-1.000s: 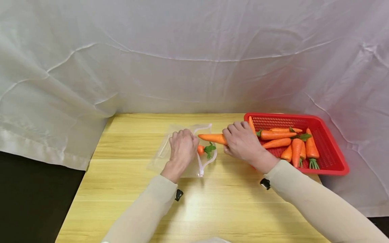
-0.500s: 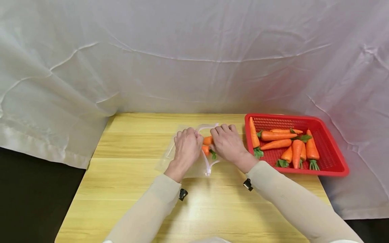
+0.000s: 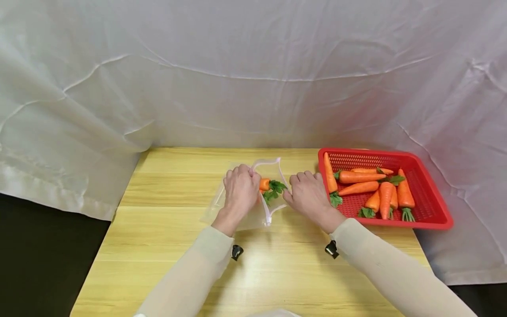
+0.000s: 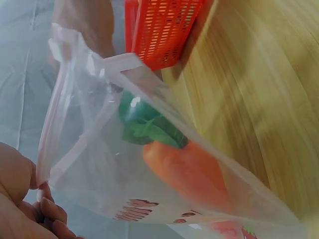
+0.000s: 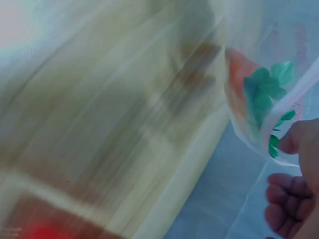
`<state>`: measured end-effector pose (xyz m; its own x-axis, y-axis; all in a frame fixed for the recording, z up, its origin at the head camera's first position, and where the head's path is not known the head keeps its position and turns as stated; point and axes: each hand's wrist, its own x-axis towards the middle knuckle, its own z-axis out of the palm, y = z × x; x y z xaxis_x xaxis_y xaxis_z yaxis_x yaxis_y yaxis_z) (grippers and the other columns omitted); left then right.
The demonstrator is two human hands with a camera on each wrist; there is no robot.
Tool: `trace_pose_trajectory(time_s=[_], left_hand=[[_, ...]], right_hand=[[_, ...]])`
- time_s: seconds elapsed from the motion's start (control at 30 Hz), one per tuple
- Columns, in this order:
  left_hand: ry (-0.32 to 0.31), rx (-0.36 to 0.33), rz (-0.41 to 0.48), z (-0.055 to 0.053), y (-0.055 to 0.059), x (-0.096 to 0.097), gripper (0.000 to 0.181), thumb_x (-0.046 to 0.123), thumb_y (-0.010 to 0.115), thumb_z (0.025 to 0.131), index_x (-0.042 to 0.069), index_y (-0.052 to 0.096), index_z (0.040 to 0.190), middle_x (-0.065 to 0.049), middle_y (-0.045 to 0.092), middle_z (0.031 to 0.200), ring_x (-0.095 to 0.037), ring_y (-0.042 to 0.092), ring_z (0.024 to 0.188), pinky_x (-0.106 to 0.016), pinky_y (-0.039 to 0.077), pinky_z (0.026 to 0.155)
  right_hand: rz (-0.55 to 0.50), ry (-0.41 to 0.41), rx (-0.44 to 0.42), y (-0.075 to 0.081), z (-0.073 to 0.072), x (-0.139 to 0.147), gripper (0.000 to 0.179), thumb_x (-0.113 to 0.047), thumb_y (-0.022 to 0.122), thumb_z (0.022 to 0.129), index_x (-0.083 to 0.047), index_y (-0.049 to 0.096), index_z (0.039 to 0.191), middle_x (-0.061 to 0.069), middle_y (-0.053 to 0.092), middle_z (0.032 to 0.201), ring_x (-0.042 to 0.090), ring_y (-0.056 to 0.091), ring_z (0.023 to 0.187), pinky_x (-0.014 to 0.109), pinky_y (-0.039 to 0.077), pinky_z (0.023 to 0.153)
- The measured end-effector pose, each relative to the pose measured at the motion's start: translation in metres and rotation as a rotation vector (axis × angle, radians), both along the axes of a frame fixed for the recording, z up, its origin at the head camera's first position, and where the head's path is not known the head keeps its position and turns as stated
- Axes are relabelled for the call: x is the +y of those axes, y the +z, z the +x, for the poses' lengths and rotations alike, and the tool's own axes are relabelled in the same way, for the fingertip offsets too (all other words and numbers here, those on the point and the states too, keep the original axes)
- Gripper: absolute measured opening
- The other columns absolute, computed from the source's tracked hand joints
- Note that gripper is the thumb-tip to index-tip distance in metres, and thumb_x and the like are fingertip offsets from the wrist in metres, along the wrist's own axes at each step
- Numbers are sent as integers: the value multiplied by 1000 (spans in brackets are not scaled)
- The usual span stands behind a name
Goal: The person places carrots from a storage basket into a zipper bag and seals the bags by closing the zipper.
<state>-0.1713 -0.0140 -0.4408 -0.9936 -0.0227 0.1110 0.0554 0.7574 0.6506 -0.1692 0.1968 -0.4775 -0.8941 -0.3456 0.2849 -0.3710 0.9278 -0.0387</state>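
My left hand (image 3: pixel 240 189) pinches the near rim of a clear zip bag (image 3: pixel 253 220) between thumb and fingers, holding its mouth apart. In the left wrist view the bag (image 4: pixel 99 184) hangs tilted from those fingers, with printed red marks on its side. Inside lie orange carrots (image 3: pixel 264 184) with green leaves (image 3: pixel 277 186) at the mouth. My right hand (image 3: pixel 309 196) is just right of the mouth, its fingers loosely curled and holding no carrot. In the right wrist view its thumb lies right at the bag's rim, apart from the fingers (image 5: pixel 286 199).
A red perforated basket (image 3: pixel 433 193) at the right of the wooden table (image 3: pixel 158 246) holds several carrots (image 3: pixel 362 177), some with green tops. A pale hanging sheet (image 3: pixel 253 110) closes off the back and sides.
My right hand brought a carrot left from beside the basket into the bag, let it go, and has drawn back a little to the right. My left hand stays on the bag.
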Motion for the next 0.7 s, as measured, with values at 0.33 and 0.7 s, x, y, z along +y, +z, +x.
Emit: trace_pose_trajectory(time_s=[0.33, 0.7], left_hand=[[-120, 216, -420, 7, 3, -5, 25, 26, 67, 97, 9, 59, 80, -5, 56, 74, -26, 49, 76, -36, 40, 72], [-111, 429, -648, 16, 8, -6, 23, 25, 69, 90, 10, 59, 77, -3, 54, 71, -24, 49, 69, -34, 42, 64]], right_hand=[[-204, 7, -92, 0, -3, -15, 25, -18, 64, 95, -13, 60, 71, 3, 61, 69, 29, 61, 72, 47, 41, 73], [-189, -13, -105, 8, -11, -25, 24, -18, 65, 95, -11, 62, 73, 3, 60, 69, 29, 62, 73, 47, 45, 73]])
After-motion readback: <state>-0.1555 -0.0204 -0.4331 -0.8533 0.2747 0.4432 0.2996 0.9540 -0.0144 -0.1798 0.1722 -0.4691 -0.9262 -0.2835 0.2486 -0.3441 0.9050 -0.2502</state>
